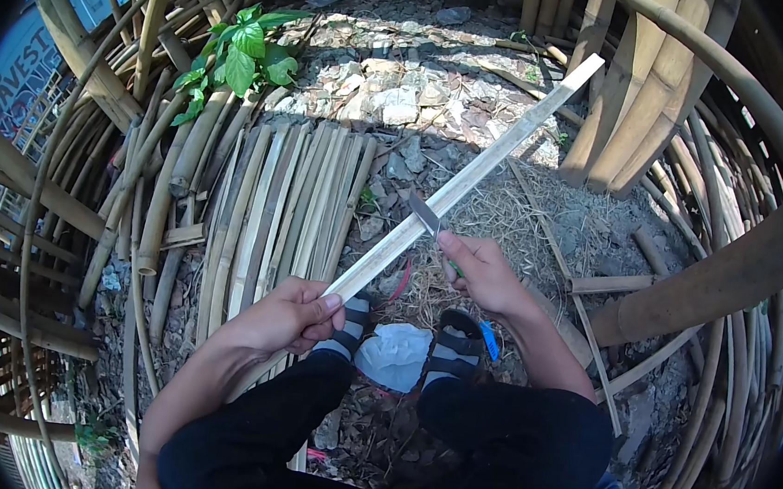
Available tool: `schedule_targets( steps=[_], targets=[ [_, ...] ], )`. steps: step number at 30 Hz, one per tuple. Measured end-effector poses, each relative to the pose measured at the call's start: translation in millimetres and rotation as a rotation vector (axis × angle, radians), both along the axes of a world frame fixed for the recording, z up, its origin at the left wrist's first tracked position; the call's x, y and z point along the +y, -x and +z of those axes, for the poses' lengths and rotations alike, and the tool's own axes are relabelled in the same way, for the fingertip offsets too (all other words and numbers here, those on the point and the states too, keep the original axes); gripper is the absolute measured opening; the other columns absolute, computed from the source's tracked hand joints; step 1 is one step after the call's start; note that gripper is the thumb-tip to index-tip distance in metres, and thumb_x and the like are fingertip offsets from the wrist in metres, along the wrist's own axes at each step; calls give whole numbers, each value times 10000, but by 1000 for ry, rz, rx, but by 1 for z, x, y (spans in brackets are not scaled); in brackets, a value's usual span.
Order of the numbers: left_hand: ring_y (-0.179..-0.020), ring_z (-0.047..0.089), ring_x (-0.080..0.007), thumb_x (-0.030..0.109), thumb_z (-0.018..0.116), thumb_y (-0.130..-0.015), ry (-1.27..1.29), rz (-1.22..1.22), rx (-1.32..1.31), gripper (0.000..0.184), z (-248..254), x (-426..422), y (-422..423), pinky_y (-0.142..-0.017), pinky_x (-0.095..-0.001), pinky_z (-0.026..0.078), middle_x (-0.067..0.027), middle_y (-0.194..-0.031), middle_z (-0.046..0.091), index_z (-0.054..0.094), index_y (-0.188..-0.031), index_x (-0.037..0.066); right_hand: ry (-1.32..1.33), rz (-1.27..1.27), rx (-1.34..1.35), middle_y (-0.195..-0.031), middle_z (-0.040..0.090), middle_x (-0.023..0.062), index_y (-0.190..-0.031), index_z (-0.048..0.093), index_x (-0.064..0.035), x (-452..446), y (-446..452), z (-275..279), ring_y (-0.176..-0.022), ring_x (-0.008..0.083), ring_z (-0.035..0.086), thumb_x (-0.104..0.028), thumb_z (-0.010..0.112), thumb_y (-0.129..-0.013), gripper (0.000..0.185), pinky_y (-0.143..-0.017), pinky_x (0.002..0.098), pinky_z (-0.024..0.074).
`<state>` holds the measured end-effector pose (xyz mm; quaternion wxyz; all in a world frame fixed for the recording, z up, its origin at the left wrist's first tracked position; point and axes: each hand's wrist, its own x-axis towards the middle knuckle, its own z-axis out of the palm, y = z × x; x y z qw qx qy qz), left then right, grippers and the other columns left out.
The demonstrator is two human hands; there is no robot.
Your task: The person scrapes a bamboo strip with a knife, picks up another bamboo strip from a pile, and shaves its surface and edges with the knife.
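Note:
A long pale split bamboo strip (472,172) slants from my lap up to the far right. My left hand (287,317) grips it near its lower part, thumb on top. My right hand (482,271) is closed round the handle of a knife (425,214), with a bit of green showing below the fingers. The knife's blade lies across the strip around its middle, touching it. Most of the handle is hidden in my fingers. Below the strip, between my sandalled feet, lies a crumpled whitish sheet (393,356).
Several split bamboo strips (298,199) lie side by side at the left. Thick bamboo poles (646,99) stand at the upper right, and another pole (714,282) slants in from the right. Shavings (506,213) cover the stony ground ahead. A leafy plant (245,55) grows at the upper left.

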<state>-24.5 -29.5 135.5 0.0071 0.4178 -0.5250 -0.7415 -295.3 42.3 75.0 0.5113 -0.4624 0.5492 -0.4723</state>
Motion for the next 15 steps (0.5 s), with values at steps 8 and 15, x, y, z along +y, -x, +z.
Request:
schedule_targets(
  steps=[8,15],
  targets=[
    [-436,295,-59,224,451,-1032,-23,6,-16,308,2,0,2,-399,-232,242,25,-562,399,566,-830,21,-55,308,-146,-619,428,-44,-749,543,-60,14,-16,-9,-555,52,376,-396,433,-1031,453,-505,231,312],
    [-431,288,-59,226,443,-1035,-14,-6,-43,315,9,1,2,-395,-230,231,25,-559,390,563,-822,26,-27,254,-43,-661,511,-34,-817,614,-29,11,-12,0,-572,44,414,-369,483,-1017,415,-526,212,345]
  ],
)
